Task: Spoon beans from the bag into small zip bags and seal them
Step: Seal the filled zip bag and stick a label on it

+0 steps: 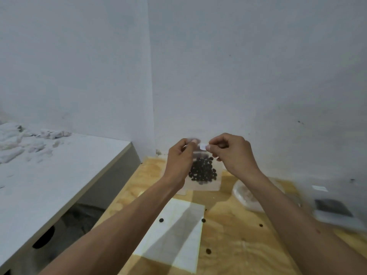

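A small clear zip bag (202,171) with dark beans in its lower half hangs upright above the wooden table (228,245). My left hand (179,161) pinches its top left corner. My right hand (232,153) pinches the top edge just right of centre. Both sets of fingertips almost meet at the zip strip. A clear plastic bag (246,193) lies on the table to the right, half hidden behind my right forearm. No spoon is in view.
Empty flat zip bags (178,231) lie on the table below the held bag. Loose beans (208,251) are scattered around them. A blurred dark object on white plastic (333,211) sits at the right. A white counter (59,175) with crumpled plastic stands left.
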Tool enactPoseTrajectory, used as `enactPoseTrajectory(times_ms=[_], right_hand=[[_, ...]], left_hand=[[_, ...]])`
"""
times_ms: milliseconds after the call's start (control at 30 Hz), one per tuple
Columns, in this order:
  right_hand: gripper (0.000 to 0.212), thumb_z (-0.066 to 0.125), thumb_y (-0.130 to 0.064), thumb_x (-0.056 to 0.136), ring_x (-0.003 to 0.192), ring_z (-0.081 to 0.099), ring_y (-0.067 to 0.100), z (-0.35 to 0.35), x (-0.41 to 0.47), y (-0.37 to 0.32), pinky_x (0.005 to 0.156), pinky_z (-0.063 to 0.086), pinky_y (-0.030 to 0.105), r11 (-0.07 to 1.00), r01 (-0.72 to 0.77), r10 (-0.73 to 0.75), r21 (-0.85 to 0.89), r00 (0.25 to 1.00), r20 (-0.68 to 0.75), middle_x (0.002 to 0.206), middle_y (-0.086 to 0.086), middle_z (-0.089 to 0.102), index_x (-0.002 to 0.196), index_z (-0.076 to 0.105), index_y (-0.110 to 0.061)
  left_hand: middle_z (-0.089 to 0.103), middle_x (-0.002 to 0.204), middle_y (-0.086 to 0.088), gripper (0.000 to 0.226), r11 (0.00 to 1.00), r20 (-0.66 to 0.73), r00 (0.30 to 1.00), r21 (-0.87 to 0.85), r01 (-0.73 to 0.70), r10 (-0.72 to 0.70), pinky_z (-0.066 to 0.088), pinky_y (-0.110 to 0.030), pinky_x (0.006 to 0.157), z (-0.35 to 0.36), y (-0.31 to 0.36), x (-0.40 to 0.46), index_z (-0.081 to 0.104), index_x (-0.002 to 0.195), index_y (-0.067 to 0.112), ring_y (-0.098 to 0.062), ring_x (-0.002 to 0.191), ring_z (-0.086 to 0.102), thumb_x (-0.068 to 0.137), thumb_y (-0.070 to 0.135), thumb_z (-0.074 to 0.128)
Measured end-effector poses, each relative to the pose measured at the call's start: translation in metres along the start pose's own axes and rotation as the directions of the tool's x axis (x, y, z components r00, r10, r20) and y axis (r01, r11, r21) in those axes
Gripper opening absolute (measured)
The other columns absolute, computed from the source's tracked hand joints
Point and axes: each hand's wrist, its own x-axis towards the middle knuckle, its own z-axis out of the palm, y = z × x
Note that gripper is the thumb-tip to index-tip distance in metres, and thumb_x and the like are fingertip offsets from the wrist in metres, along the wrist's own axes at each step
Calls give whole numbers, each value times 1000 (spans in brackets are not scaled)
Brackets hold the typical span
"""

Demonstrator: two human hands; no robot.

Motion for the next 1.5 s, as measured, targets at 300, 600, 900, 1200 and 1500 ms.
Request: enactPoseTrajectory(times_ms=[300, 600, 900, 1200, 1500], right_hand=[[16, 83, -34, 82, 69, 67, 2, -11, -2, 12, 64, 51, 19, 998, -40, 38, -43, 998, -49, 74, -12, 71, 87, 75, -21], [52, 87, -46, 73, 100, 69, 14, -20, -4, 27, 82, 52, 29, 901, -330, 318, 283, 944, 89, 104, -7, 75, 114, 71, -19], [12, 85, -24, 79, 78, 69, -4, -22, -5, 36, 74, 47, 17, 885, -272, 294, 377, 956, 0, 79, -11, 78, 73, 79, -16], [33, 81, -44, 82, 79, 72, 6, -69, -17, 49, 73, 55, 26, 911, -293, 266, 291, 955, 127, 86, -10, 75, 103, 68, -23], [39, 79, -14, 86, 84, 67, 11, -169, -40, 94, 67, 54, 15, 868, -372, 465, 328, 840, -280, 98, -2, 70, 122, 65, -18]], left_hand=[[79, 93, -8, 18, 999, 49, 998, 25, -37, 36, 55, -30, 83, 17, -5, -2, 72, 103, 9, -22, 89, 77, 88, 19, 78], [78, 94, -16, 15, 999, 71, 997, -42, 10, -7, 57, -40, 92, 19, -8, 0, 74, 104, 6, -28, 91, 77, 90, 13, 75], [76, 71, -6, 7, 997, 35, 998, 65, -47, 45, 58, -30, 79, 36, -16, 5, 77, 90, 8, -17, 74, 74, 90, 15, 77], [79, 89, -12, 11, 999, 12, 1000, -39, 23, -23, 61, -35, 85, 76, -8, 18, 77, 94, 4, -22, 85, 75, 88, 13, 78], [66, 106, -10, 88, 929, 364, 905, 363, 78, -218, 59, -40, 88, 174, -23, -7, 35, 154, 9, -24, 95, 69, 82, 21, 85]])
